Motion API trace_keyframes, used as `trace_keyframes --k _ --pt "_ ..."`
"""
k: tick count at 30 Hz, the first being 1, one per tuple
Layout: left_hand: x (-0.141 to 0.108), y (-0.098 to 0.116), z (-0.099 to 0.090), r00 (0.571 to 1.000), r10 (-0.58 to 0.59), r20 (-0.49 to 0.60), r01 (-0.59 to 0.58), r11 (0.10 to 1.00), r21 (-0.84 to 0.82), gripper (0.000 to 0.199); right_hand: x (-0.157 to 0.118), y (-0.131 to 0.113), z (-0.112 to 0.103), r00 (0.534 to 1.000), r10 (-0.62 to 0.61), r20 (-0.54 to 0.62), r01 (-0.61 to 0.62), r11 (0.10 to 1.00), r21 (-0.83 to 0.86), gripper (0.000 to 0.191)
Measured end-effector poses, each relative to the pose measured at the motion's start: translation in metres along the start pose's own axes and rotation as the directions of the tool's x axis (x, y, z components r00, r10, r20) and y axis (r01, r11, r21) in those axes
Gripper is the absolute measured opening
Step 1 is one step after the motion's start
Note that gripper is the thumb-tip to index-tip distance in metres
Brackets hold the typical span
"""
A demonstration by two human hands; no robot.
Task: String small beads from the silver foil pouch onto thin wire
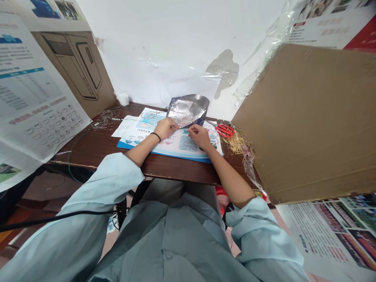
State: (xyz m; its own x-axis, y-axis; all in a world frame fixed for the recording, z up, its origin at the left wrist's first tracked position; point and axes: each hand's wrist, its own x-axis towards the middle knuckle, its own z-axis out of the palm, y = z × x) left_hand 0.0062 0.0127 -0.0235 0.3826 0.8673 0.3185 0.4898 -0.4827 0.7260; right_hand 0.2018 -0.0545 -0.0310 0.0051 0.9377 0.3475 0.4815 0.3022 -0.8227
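Observation:
An open silver-lined pouch (189,109) stands on printed sheets (179,143) at the middle of the desk, with many small pale and coloured beads inside. My left hand (166,128), with a black band at its wrist, is at the pouch's lower left edge, fingers pinched together. At the lower right edge is my right hand (199,136), its fingers bent together. What either hand pinches is too small to make out. A thin thread with several white beads (116,119) runs from the left toward my left hand.
Red-handled scissors (225,130) lie on a pile of thin golden sticks (236,141) at the right. Tangled wire (102,119) lies at the left. Cardboard panels (311,125) flank the brown desk (176,168); a crumpled plastic bag (249,158) sits by the right one.

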Motion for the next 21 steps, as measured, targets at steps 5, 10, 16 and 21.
trace_keyframes --k 5,10,16,21 --pt "-0.009 0.02 0.005 0.996 -0.009 -0.093 -0.008 0.983 -0.182 0.015 -0.002 -0.01 -0.002 0.997 0.0 -0.08 0.002 1.0 0.025 0.013" --pt "-0.017 0.029 0.02 0.986 -0.15 0.073 0.161 0.734 -0.66 0.023 -0.003 -0.016 -0.003 0.981 -0.053 -0.186 0.048 0.998 -0.031 0.014" --pt "-0.013 0.021 0.026 0.951 -0.216 0.223 0.307 0.558 -0.771 0.012 -0.003 -0.013 -0.002 0.974 -0.129 -0.188 0.118 0.991 -0.071 0.015" --pt "-0.013 0.022 0.023 0.939 -0.231 0.256 0.342 0.528 -0.777 0.013 -0.002 -0.007 0.0 0.972 -0.184 -0.143 0.169 0.979 -0.112 0.019"
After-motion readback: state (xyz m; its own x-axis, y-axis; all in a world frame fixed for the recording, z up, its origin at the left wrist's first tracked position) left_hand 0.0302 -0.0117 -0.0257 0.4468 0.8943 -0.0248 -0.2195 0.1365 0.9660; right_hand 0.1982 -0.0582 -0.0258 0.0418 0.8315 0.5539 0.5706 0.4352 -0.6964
